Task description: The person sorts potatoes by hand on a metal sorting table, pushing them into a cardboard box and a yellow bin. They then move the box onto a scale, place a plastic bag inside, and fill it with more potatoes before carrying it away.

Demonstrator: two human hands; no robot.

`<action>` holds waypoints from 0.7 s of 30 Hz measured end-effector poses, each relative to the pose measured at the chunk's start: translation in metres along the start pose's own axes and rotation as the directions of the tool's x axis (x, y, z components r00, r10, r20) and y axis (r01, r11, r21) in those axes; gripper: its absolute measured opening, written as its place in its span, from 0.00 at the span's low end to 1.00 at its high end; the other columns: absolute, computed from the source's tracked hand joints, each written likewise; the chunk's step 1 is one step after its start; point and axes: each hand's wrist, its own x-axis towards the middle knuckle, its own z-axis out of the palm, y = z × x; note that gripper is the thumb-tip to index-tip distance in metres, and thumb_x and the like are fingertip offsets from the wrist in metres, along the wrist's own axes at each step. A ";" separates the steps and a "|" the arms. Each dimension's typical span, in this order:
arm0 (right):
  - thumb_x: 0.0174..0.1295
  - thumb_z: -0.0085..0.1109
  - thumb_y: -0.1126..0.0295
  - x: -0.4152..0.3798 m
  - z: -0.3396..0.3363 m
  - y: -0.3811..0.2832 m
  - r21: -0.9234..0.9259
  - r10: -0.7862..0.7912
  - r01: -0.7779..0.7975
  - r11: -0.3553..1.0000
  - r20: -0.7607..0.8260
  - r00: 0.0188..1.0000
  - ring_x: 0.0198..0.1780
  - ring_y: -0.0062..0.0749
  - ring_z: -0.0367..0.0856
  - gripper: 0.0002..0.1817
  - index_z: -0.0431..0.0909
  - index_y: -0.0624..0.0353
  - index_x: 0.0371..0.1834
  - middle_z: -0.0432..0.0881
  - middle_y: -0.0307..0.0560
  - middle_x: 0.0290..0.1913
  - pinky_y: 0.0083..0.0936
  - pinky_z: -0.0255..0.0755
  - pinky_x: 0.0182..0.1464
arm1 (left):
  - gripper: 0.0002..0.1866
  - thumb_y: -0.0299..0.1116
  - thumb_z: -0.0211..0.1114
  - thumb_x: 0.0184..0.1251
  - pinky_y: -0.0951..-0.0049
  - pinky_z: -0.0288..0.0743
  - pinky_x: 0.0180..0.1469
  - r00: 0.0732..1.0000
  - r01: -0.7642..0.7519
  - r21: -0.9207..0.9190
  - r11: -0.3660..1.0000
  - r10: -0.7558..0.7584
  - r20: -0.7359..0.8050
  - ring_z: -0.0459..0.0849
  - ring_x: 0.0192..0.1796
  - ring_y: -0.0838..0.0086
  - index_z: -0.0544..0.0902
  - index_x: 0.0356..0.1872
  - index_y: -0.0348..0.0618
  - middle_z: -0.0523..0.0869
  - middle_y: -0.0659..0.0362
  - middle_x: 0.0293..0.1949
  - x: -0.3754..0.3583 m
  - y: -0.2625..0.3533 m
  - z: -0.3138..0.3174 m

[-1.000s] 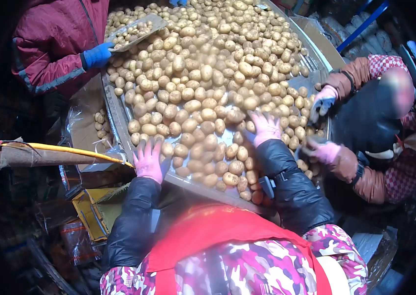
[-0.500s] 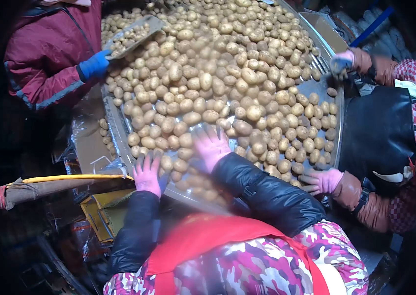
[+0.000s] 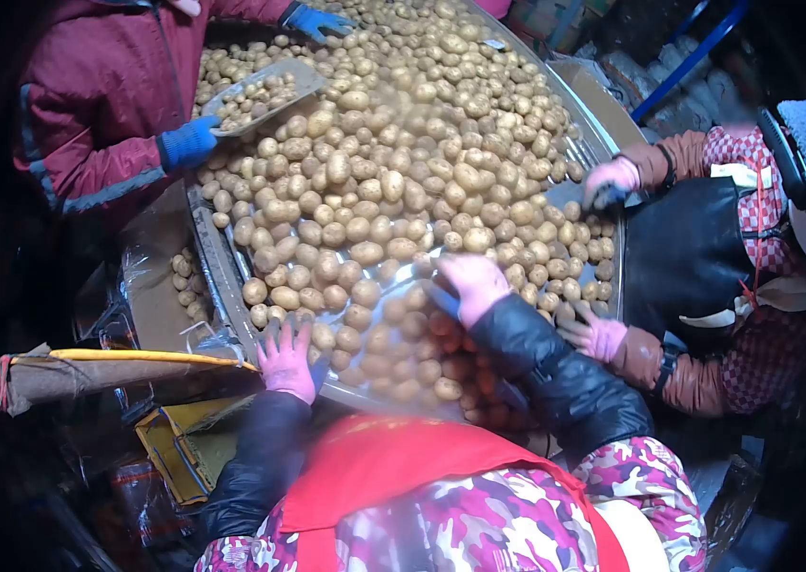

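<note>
My left hand (image 3: 286, 360), in a pink glove with dark fingertips, lies at the near-left edge of the sorting table with its fingers spread, beside a few potatoes. My right hand (image 3: 472, 284), gloved the same way, is over the near middle of the potatoes (image 3: 355, 181). Its thumb and fingers are apart and angled down to the left, and no potato shows in its grasp. Under and left of it, bare wet table surface (image 3: 393, 278) shows between potatoes. Nearer my body, some potatoes (image 3: 408, 357) look blurred.
At the far left, a person in a maroon jacket holds a scoop (image 3: 265, 95) of small potatoes in a blue glove. To the right, a co-worker's gloved hands (image 3: 598, 336) rest at the table edge. A pole with yellow cord (image 3: 136, 360) juts in beside my left hand.
My right hand has swept right, its fingers turning downward, and more table surface shows where it was. My left hand stays spread at the edge. The maroon-jacketed person's other blue glove has appeared.
</note>
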 end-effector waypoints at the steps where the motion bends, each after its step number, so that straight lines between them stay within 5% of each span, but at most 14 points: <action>1: 0.64 0.68 0.51 0.019 0.003 0.000 -0.052 -0.008 0.007 0.999 -0.021 1.000 0.54 0.58 0.84 0.25 0.82 0.55 0.57 0.86 0.55 0.48 0.50 0.77 0.57 | 0.39 0.58 0.66 0.69 0.33 0.51 0.79 1.000 -0.004 -0.006 1.000 0.004 -0.005 0.59 0.82 0.49 0.71 0.79 0.59 0.68 0.53 0.78 -0.001 -0.001 0.001; 3: 0.64 0.68 0.47 0.060 0.038 0.013 -0.150 -0.122 0.089 0.985 -0.229 0.966 0.69 0.56 0.76 0.33 0.78 0.51 0.68 0.81 0.58 0.64 0.54 0.68 0.71 | 0.37 0.57 0.69 0.66 0.35 0.53 0.79 0.997 -0.024 -0.031 0.999 0.021 -0.069 0.62 0.80 0.48 0.75 0.75 0.56 0.70 0.51 0.77 -0.003 -0.002 0.000; 4: 0.64 0.66 0.42 0.080 0.047 0.009 -0.115 -0.017 0.008 0.993 -0.078 0.997 0.78 0.58 0.64 0.38 0.74 0.50 0.74 0.70 0.59 0.76 0.59 0.55 0.79 | 0.37 0.57 0.69 0.66 0.34 0.53 0.79 0.998 -0.024 -0.037 0.999 0.021 -0.061 0.62 0.80 0.47 0.75 0.75 0.56 0.70 0.51 0.77 -0.002 -0.002 -0.001; 9: 0.67 0.60 0.41 0.078 0.130 -0.046 -0.227 -0.026 0.022 0.974 -0.017 1.000 0.83 0.63 0.56 0.39 0.69 0.44 0.78 0.62 0.61 0.82 0.72 0.47 0.80 | 0.40 0.57 0.70 0.65 0.33 0.51 0.80 0.999 -0.048 -0.069 0.997 0.046 -0.026 0.61 0.80 0.46 0.73 0.77 0.58 0.69 0.51 0.78 -0.002 -0.009 0.000; 13: 0.68 0.60 0.45 0.019 0.126 -0.022 -0.047 -0.191 0.195 0.980 0.087 0.978 0.83 0.65 0.54 0.38 0.65 0.41 0.80 0.61 0.60 0.82 0.69 0.53 0.78 | 0.40 0.53 0.72 0.64 0.32 0.49 0.80 0.998 0.031 -0.149 0.988 -0.037 -0.042 0.59 0.82 0.46 0.72 0.78 0.58 0.65 0.51 0.80 0.000 -0.007 0.004; 17: 0.67 0.62 0.46 -0.031 0.087 -0.012 -0.077 -0.160 0.185 0.980 0.253 0.954 0.82 0.65 0.56 0.39 0.65 0.44 0.81 0.62 0.57 0.82 0.66 0.56 0.78 | 0.40 0.56 0.68 0.68 0.27 0.44 0.79 0.992 -0.077 -0.155 0.985 0.060 -0.108 0.55 0.83 0.43 0.70 0.79 0.58 0.60 0.50 0.82 0.037 0.004 -0.001; 21: 0.67 0.64 0.48 -0.060 0.072 -0.005 -0.115 -0.131 0.174 0.978 0.310 0.942 0.81 0.60 0.61 0.36 0.70 0.48 0.76 0.68 0.56 0.78 0.64 0.59 0.77 | 0.40 0.55 0.71 0.66 0.28 0.47 0.80 0.993 -0.113 -0.168 0.979 0.114 -0.005 0.54 0.84 0.43 0.71 0.78 0.61 0.62 0.50 0.82 0.075 0.017 -0.008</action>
